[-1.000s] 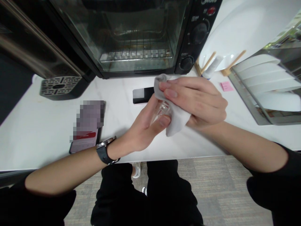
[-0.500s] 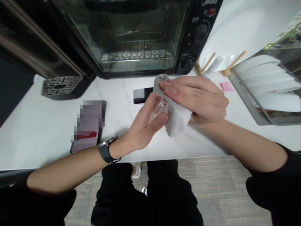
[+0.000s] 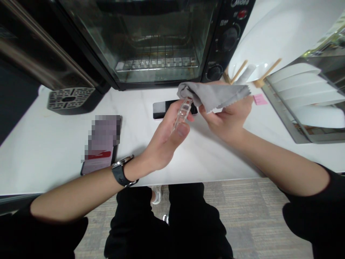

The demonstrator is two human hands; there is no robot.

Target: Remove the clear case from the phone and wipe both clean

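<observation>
At the far left, a dark appliance with a round perforated grille (image 3: 68, 99) stood at the back of the white surface (image 3: 40, 151). Nearer the front edge lay a phone (image 3: 101, 144), its screen blurred out, flat on the surface. Just right of it, the left hand (image 3: 164, 140), a dark watch (image 3: 121, 172) on its wrist, was raised above the surface with its thumb and fingers pinched on the lower end of a small clear plastic piece (image 3: 182, 113), which stood tilted with its upper end leaning to the right. Behind that piece a small black device (image 3: 163, 109) lay flat on the surface, partly hidden by the hands. Further back stood a black toaster oven (image 3: 161, 39) with a glass door, a wire rack showing inside and knobs on its right panel. The upper end of the clear piece touched a grey cloth (image 3: 215, 94), which draped over the fingers of the right hand (image 3: 229, 118); that hand was curled, palm turned up, gripping the cloth bunched at its left end while the zigzag-cut edge hung loose to the right. Beyond the right hand a pink sticky note (image 3: 260, 99) lay on the surface, near wooden pegs holding a white plate (image 3: 275, 36). At the far right, white dishes stood in a metal rack (image 3: 291, 122).
</observation>
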